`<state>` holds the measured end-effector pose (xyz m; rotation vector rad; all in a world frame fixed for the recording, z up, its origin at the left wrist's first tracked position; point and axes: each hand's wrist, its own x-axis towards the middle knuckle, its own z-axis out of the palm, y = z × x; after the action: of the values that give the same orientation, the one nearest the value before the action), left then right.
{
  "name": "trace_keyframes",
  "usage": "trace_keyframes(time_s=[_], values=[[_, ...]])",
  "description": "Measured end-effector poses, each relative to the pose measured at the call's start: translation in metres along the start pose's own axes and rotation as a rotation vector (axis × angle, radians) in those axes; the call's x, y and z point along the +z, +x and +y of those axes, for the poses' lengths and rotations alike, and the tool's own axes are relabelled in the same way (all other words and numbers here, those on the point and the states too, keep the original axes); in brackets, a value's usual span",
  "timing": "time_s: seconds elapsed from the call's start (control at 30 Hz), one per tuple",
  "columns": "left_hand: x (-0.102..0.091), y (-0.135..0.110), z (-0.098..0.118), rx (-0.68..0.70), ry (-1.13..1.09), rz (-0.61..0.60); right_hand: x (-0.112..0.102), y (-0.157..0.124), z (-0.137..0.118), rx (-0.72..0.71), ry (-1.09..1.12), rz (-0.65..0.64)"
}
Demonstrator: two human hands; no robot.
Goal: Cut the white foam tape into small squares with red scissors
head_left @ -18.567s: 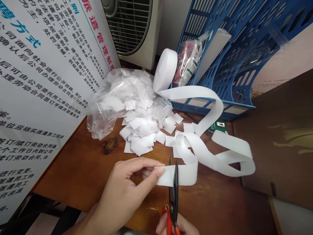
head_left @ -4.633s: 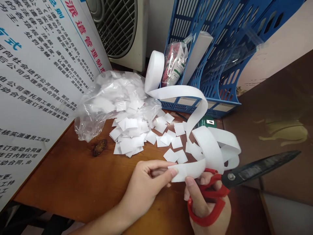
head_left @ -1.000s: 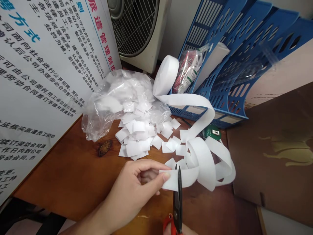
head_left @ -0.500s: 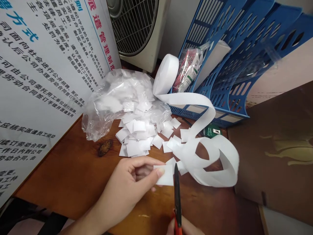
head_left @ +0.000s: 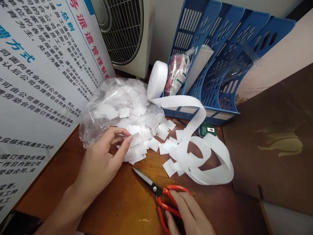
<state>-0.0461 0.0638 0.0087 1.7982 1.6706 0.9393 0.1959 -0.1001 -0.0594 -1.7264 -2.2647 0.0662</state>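
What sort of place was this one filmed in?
Probably an office corner: a blue file rack stands on a wooden desk, beside a large board of printed Chinese text.

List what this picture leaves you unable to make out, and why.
Head view, throughout:
Right hand: wrist cut off by the bottom edge.
Red-handled black metal scissors: handles partly behind that hand.
Loose white square pieces: lowest ones buried under others.
White printed board: cut off by left edge.
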Motion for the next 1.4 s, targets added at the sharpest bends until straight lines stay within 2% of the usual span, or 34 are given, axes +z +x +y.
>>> trace_keyframes(time_s=[0.07,0.13,0.27,0.33,0.43,0.6,0.73,0.8,0.97,1.13,1.23,1.3,1.4], values=[[0.0,0.007,0.0,0.048,0.064,0.016,-0.006,0.011,0.003,-0.077,0.026,0.011],[0.001,0.015,-0.001,0.087,0.098,0.018,-0.015,0.024,0.003,-0.082,0.08,0.024],[0.002,0.025,-0.004,0.167,0.126,-0.002,-0.035,0.043,0.006,-0.009,0.193,0.041],[0.004,0.027,-0.007,0.205,0.147,0.013,-0.039,0.05,0.01,0.044,0.178,0.031],[0.008,0.027,-0.01,0.273,0.173,0.1,-0.036,0.054,0.016,0.098,0.071,0.064],[0.013,0.028,-0.013,0.35,0.172,0.296,-0.022,0.056,0.015,0.188,-0.063,0.293],[0.015,0.027,-0.016,0.326,0.189,0.344,-0.015,0.061,0.014,0.368,-0.146,0.444],[0.015,0.026,-0.016,0.271,0.181,0.343,-0.014,0.063,0.016,0.402,-0.181,0.441],[0.014,0.019,-0.016,0.177,0.078,0.305,-0.016,0.065,0.029,0.34,-0.299,0.434],[0.016,0.016,-0.017,0.198,0.029,0.295,-0.027,0.063,0.042,0.526,-0.404,0.399],[0.017,0.015,-0.016,0.199,0.002,0.268,-0.037,0.061,0.05,0.646,-0.438,0.436],[0.017,0.013,-0.015,0.201,-0.026,0.254,-0.041,0.059,0.056,0.573,-0.486,0.517],[0.02,0.009,-0.015,0.198,-0.068,0.209,-0.042,0.058,0.06,0.264,-0.424,0.556]])
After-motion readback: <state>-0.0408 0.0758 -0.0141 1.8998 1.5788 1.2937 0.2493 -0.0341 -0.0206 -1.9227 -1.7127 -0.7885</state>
